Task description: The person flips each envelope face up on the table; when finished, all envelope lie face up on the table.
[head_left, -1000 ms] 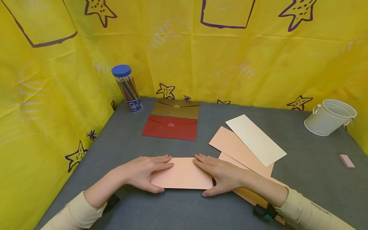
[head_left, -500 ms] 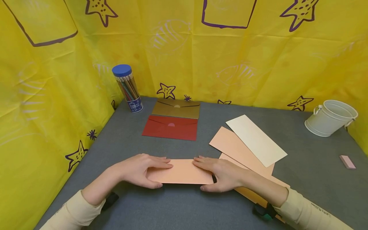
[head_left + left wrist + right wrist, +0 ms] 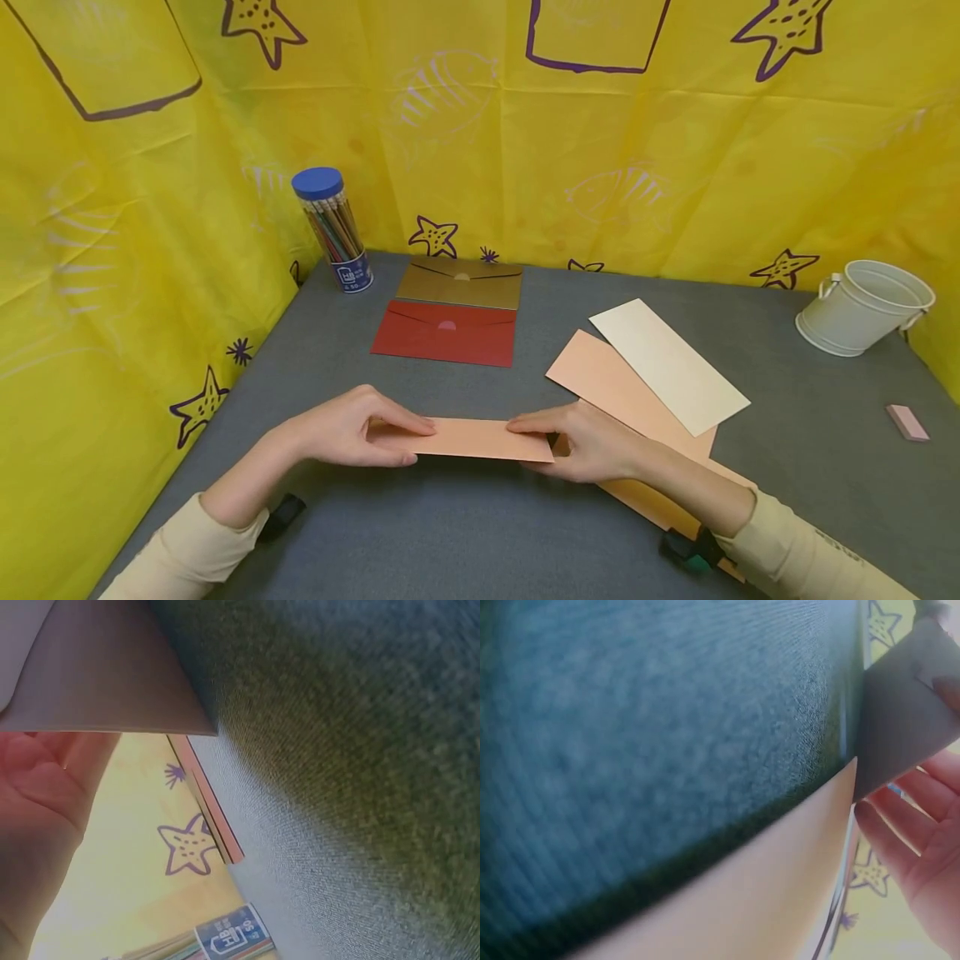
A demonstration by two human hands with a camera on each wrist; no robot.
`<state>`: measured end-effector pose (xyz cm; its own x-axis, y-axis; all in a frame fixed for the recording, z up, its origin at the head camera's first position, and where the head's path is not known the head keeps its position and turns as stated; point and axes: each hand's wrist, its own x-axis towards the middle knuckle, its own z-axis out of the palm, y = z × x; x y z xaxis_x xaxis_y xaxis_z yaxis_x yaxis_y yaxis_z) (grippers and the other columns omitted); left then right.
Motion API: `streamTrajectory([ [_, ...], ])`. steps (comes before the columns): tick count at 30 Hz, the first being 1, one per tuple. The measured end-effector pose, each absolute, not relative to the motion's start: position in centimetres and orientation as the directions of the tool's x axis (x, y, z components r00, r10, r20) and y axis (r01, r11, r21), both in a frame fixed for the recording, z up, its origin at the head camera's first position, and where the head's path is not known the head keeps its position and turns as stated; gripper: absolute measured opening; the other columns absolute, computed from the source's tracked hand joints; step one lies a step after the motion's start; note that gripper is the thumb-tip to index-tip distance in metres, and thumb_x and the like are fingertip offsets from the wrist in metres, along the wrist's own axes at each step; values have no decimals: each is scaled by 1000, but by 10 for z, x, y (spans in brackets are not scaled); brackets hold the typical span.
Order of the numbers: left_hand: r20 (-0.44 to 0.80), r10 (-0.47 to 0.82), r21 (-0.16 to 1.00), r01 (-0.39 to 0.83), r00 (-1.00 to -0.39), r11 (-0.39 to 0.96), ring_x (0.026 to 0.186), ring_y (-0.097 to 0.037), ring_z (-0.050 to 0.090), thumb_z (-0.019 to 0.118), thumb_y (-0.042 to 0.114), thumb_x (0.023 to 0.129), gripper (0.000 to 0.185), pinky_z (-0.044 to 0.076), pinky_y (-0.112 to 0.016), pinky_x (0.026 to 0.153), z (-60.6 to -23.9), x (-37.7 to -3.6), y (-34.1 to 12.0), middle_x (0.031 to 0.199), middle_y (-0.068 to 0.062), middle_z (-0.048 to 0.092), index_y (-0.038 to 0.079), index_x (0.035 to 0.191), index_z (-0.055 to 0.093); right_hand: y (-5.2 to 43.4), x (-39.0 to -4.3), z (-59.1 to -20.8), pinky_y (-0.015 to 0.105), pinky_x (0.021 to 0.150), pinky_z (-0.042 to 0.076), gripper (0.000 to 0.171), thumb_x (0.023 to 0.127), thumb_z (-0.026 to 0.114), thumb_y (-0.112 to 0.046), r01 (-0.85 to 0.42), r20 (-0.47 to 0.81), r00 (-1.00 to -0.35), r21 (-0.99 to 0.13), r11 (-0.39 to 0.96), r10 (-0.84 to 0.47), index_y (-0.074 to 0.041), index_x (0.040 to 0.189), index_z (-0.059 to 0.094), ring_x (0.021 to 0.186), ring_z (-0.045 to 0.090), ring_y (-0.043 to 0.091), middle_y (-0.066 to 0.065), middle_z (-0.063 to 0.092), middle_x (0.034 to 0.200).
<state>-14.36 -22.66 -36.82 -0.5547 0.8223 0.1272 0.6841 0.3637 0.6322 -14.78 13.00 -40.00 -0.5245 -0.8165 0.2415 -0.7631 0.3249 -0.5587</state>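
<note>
Left hand (image 3: 341, 429) and right hand (image 3: 592, 442) pinch ends of peach paper (image 3: 480, 439); light, floppy, creases easily, hold by short edges

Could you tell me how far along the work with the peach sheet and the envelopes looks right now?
Done: little shows. In hand: the left hand and right hand pinch the ends of a peach sheet, lifted off the table. Left: the red envelope and gold envelope lie shut; other sheets wait.
</note>
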Motion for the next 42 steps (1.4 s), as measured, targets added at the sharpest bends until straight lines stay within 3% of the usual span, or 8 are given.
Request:
streamTrajectory([
  [7,207,789,708,645,-578,287,95,-10,69,73,20,89,23,55,-30,78,-368,-149,-234,107,7,72,20,112,76,133,-152,-400,21,69,52,35,87,71,-7,-731,250,-535,-616,294,-807,-12,122,69,98,64,7,0,70,115],
  [15,261,709,731,614,-655,299,88,-10,70,77,14,85,19,56,-31,74,-366,-152,-242,98,10,74,20,103,78,132,-155,-402,23,63,52,24,91,67,-10,-723,296,-561,-631,283,-773,-14,115,73,82,63,1,-3,72,104],
  [22,327,647,729,620,-688,291,85,-12,70,77,3,82,20,55,-23,72,-373,-157,-251,94,3,74,11,99,78,133,-159,-401,21,62,51,15,92,67,-10,-697,284,-593,-650,303,-754,-10,106,74,72,60,-1,-5,71,91],
  [25,312,613,743,589,-726,319,79,-10,69,78,1,81,19,54,-23,65,-375,-158,-256,91,3,74,10,98,78,132,-160,-402,19,60,50,11,91,68,-10,-700,285,-608,-632,332,-741,-10,100,74,68,57,-1,-7,68,82],
  [30,259,569,766,525,-781,372,72,-8,66,77,2,81,15,51,-23,56,-378,-161,-262,89,1,75,9,94,78,132,-161,-404,20,56,46,7,90,70,-14,-714,305,-626,-595,369,-718,-11,95,75,65,52,-1,-7,70,83],
  [42,103,511,782,387,-853,489,74,-10,62,74,14,88,7,49,-23,63,-382,-165,-272,87,3,72,11,94,75,130,-165,-405,19,57,44,3,87,73,-12,-686,290,-679,-577,442,-675,-12,85,71,63,50,0,-14,63,75],
])
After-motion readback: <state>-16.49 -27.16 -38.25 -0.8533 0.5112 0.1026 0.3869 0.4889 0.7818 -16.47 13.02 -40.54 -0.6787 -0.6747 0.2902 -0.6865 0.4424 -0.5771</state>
